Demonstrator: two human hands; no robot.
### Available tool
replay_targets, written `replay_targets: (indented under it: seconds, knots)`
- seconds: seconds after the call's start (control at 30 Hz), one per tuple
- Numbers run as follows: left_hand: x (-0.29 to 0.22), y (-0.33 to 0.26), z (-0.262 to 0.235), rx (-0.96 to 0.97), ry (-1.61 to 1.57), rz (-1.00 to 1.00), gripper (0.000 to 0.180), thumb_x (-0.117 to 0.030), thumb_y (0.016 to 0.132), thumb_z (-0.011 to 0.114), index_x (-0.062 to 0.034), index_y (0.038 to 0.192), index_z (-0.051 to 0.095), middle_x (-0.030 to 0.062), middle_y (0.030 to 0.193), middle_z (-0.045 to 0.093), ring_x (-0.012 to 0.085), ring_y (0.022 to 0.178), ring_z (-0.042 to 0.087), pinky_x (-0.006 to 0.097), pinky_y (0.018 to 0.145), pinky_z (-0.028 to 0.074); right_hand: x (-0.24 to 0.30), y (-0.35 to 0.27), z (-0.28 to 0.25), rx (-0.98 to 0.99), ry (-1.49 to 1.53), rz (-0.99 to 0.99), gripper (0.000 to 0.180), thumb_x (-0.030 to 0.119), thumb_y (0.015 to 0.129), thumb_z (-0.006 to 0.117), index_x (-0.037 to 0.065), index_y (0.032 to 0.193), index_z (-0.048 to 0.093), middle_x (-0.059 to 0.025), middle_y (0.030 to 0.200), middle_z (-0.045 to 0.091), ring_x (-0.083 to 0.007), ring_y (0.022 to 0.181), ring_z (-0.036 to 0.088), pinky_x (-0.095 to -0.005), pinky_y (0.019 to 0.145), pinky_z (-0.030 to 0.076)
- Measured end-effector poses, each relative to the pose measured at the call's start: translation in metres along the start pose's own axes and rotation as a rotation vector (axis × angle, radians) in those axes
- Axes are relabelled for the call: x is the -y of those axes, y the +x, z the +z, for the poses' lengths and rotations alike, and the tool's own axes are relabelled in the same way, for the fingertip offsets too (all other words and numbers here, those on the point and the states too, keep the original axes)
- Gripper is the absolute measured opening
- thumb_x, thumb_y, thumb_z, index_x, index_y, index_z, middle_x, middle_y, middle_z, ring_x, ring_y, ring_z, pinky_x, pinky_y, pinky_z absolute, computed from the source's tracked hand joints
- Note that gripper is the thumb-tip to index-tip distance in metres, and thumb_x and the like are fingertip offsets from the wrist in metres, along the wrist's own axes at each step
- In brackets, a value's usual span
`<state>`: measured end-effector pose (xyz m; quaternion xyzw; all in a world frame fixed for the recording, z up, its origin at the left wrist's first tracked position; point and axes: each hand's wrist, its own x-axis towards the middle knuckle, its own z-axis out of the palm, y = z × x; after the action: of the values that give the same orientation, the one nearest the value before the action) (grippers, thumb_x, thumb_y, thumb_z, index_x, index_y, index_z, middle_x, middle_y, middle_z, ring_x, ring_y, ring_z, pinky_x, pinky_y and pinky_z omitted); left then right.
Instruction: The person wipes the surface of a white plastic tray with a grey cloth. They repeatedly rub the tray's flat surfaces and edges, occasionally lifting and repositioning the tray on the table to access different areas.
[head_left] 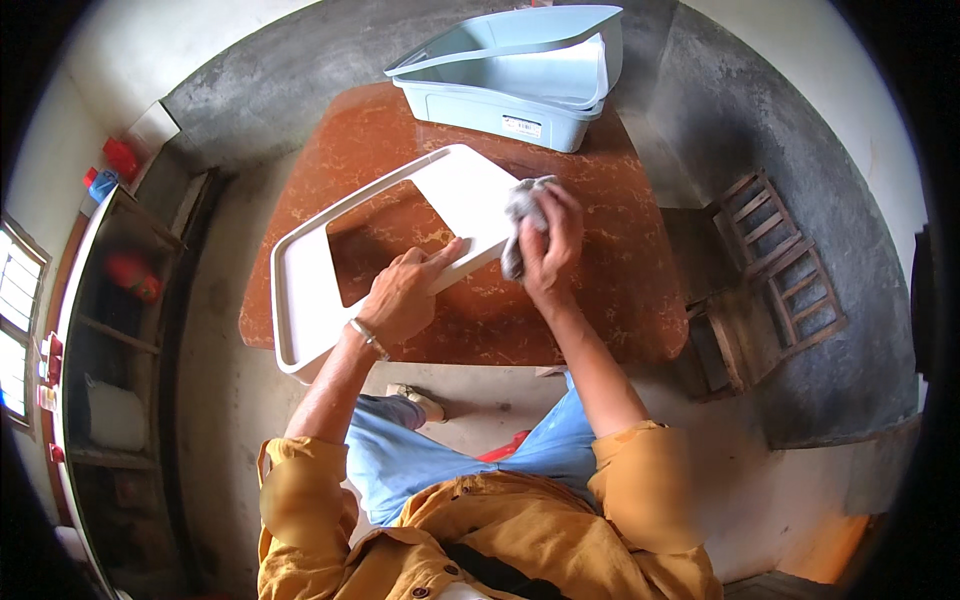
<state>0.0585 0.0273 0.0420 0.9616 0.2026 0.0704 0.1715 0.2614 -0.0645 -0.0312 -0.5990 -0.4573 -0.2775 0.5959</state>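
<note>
We find the white frame (pixel 475 200) on the brown counter (pixel 615 265), its near left corner reaching past the edge; we judge it to be light, stiff, slightly slippery plastic, best held by its rim or narrow bars. Our left hand (pixel 400 298) lies over the near bar with index finger extended, though we cannot tell whether it grips underneath. Our right hand (pixel 557 252) closes around a crumpled grey cloth (pixel 522 205) at the frame's right end.

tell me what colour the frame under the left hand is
The frame is plain white; the head view shows it best.
</note>
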Motion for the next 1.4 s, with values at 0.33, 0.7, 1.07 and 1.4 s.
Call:
replay_targets:
  seconds: [0.33,0.7,1.07,1.4]
  knots:
    - [0.024,-0.042,0.002,-0.13,0.098,0.143,0.073,0.008,0.077,0.058,-0.0285,0.14,0.052,0.0093,0.091,0.057,0.0258,0.085,0.058,0.039,0.076,0.048,0.022,-0.004,-0.026,0.141,0.717,0.696,0.042,0.035,0.092,0.063,0.003,0.119,0.062,-0.0058,0.107,0.063,-0.0141,0.096,0.057,-0.0302,0.084,0.047]
    - [0.019,-0.071,0.014,-0.096,0.252,0.462,0.078,0.006,0.08,0.051,-0.0416,0.142,0.046,0.0045,0.082,0.047,0.0201,0.076,0.053,0.035,0.073,0.049,-0.02,0.019,-0.032,0.346,0.476,0.659,0.032,0.022,0.085,0.07,0.002,0.109,0.063,-0.0066,0.102,0.064,-0.0156,0.092,0.059,-0.0309,0.077,0.05]
    - [0.043,-0.054,0.028,-0.048,0.322,0.437,0.065,-0.009,0.089,0.057,-0.0493,0.138,0.046,0.0032,0.09,0.053,0.0187,0.084,0.056,0.034,0.073,0.045,-0.082,0.038,-0.004,-0.043,-0.113,0.251,0.028,0.012,0.085,0.067,0.006,0.111,0.061,-0.0152,0.107,0.061,-0.0303,0.099,0.06,-0.0406,0.082,0.047]
    - [0.05,-0.017,0.045,-0.145,0.092,0.367,0.082,-0.053,0.064,0.079,-0.0344,0.138,0.049,0.0082,0.139,0.048,0.0306,0.132,0.04,0.058,0.107,0.028,-0.07,0.045,0.026,0.313,0.07,0.488,0.029,0.022,0.088,0.066,0.003,0.11,0.062,-0.0145,0.098,0.064,-0.0284,0.09,0.062,-0.0376,0.081,0.049]
